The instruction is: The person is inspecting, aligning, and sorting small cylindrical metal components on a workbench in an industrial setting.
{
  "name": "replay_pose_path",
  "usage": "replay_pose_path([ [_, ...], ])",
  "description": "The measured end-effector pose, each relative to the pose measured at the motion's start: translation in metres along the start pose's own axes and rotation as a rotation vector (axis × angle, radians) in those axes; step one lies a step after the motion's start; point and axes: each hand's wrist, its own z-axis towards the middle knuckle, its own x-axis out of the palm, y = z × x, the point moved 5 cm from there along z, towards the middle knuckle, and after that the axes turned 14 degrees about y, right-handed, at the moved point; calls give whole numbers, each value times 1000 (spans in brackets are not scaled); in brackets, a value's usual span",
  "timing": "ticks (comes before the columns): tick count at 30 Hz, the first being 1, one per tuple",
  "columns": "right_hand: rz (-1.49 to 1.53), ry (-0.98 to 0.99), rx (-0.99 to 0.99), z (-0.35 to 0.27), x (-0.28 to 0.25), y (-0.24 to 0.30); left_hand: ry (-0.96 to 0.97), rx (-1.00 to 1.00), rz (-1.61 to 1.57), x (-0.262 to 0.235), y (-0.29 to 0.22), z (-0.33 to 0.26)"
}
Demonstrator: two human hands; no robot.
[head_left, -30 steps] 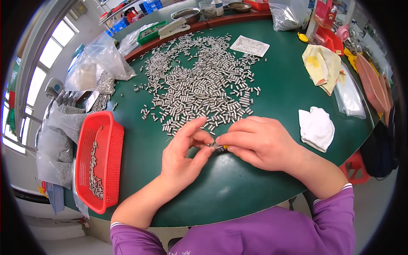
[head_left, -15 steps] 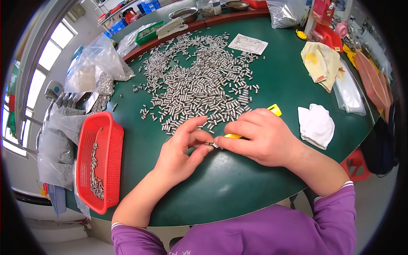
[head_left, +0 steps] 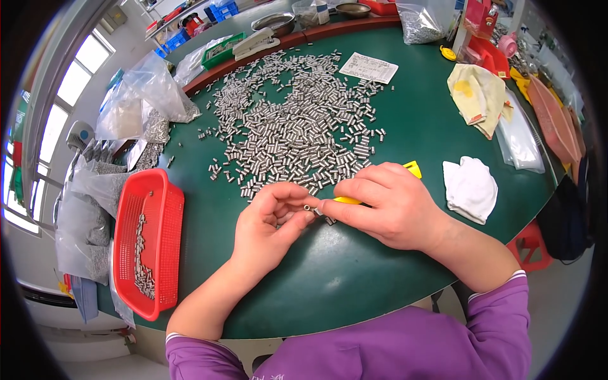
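Note:
My left hand [head_left: 269,221] pinches a small metal sleeve [head_left: 307,208] between thumb and fingers, its round open end showing. Closed around a yellow utility knife [head_left: 413,170] is my right hand [head_left: 389,206]; the knife's back end sticks out past the knuckles, and its tip is close to the sleeve, partly hidden by the fingers. Just below the fingertips another small metal sleeve [head_left: 330,221] shows near the green table. Beyond both hands spreads a wide heap of loose metal sleeves [head_left: 297,120].
At left stands a red plastic basket [head_left: 168,247] with some metal pieces inside, beside clear bags of parts [head_left: 82,221]. A white cloth [head_left: 470,189] and a stained yellowish cloth [head_left: 475,95] lie right. A printed paper slip [head_left: 369,67] rests behind the heap.
My left fingers have shifted and curled, and the sleeve between them now shows its open end. A second sleeve has appeared below the fingertips. My right hand has barely moved.

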Motion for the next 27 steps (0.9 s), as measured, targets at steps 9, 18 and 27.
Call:
replay_pose_path([
  [9,158,35,88,2,4,-6,0,29,-278,-5,7,5],
  [18,253,11,105,2,2,-6,-9,5,-326,-3,8,2],
  [27,-27,-26,-59,2,-2,4,87,-146,-284,-3,9,3],
])
